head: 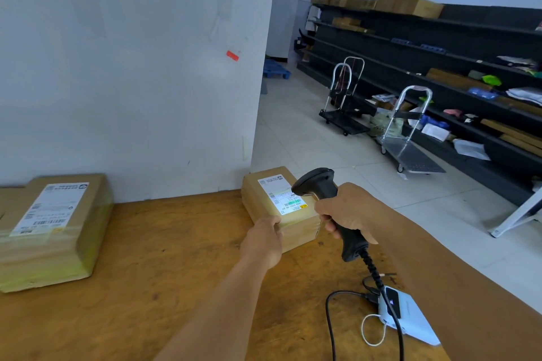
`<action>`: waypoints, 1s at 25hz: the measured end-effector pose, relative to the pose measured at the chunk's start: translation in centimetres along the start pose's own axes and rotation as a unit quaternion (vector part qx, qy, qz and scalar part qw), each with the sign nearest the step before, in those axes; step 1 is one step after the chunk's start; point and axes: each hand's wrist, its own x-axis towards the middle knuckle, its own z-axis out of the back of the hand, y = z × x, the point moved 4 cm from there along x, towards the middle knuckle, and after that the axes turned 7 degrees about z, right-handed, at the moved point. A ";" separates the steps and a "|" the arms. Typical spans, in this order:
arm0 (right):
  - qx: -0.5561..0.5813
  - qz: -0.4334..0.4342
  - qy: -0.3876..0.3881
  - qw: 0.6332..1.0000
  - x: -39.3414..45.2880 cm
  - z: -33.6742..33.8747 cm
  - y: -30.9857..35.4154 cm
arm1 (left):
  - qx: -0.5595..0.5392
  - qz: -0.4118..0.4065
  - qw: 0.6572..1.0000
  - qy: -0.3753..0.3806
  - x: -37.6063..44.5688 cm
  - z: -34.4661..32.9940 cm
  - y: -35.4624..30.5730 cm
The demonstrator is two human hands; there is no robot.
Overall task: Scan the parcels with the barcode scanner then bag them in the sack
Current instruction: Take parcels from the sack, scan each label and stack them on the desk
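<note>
Currently showing on the wooden table: two cardboard parcels, each bearing one white shipping label with barcodes. Parcel one is lying at the table's far right edge; the left hand is gripping its near corner, fingers curled over the top. One black barcode scanner is being held in the right hand, fingers wrapped around the handle, head pointing at the lit label; its print is too small to read. Parcel two is sitting well apart at the left. One white device is lying near the front, cables attached. Two platform trolleys are standing by the dark shelving.
</note>
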 end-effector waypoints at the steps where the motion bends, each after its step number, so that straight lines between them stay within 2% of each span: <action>1: -0.003 0.000 -0.001 1.000 0.1 0.0 0.0 | 0.000 0.001 1.000 -0.002 0.0 0.0 0.0; 12: -0.021 -0.003 0.002 1.000 1.4 -0.3 -0.4 | -0.012 0.036 0.999 -0.022 0.7 0.2 -0.1; 17: -0.032 -0.009 0.010 0.999 2.1 -0.4 -0.8 | -0.089 0.097 0.991 -0.022 2.1 -0.4 -0.4; 21: -0.031 -0.003 0.016 0.999 2.3 0.2 -1.0 | -0.239 0.211 0.948 0.011 2.1 -0.9 0.3; 25: -0.032 0.002 0.026 0.999 2.0 0.8 -0.9 | -0.245 0.226 0.942 0.028 2.2 -1.2 0.1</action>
